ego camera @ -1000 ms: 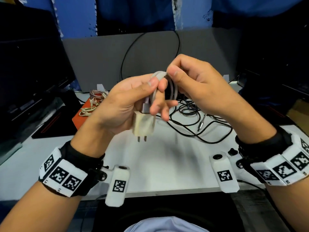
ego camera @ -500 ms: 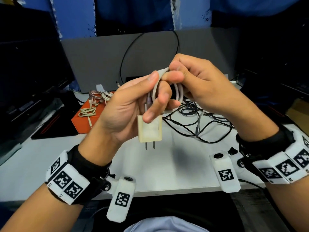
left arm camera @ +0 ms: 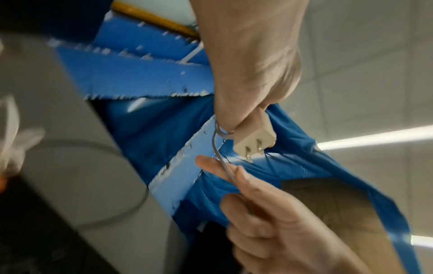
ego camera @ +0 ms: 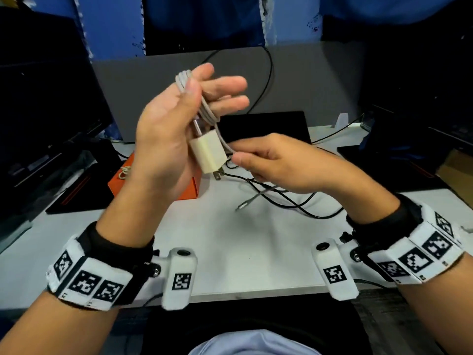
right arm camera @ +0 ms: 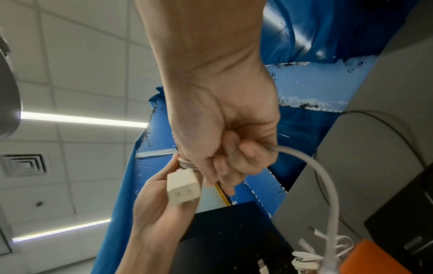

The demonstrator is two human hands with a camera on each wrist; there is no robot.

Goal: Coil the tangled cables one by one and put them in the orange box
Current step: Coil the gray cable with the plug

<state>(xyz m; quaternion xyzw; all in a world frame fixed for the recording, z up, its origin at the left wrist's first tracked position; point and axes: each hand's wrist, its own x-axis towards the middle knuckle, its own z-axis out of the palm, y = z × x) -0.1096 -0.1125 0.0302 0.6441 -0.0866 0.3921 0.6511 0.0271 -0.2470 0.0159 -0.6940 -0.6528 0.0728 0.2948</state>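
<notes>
My left hand is raised with the palm toward me; a grey-white cable coil loops round its fingers and the thumb presses on it. A white charger plug hangs from the coil, prongs down. Below it my right hand pinches the cable's loose tail, whose metal connector dangles over the table. The orange box sits behind my left wrist, mostly hidden. The right wrist view shows the plug, the tail and the box holding pale cables.
A tangle of black cables lies on the white table under my right hand. A black flat device and a grey panel stand behind. A dark monitor is at the left.
My left hand has risen and turned palm toward me, fingers straightened inside the coil. My right hand left the top of the coil and dropped below the plug to the tail.
</notes>
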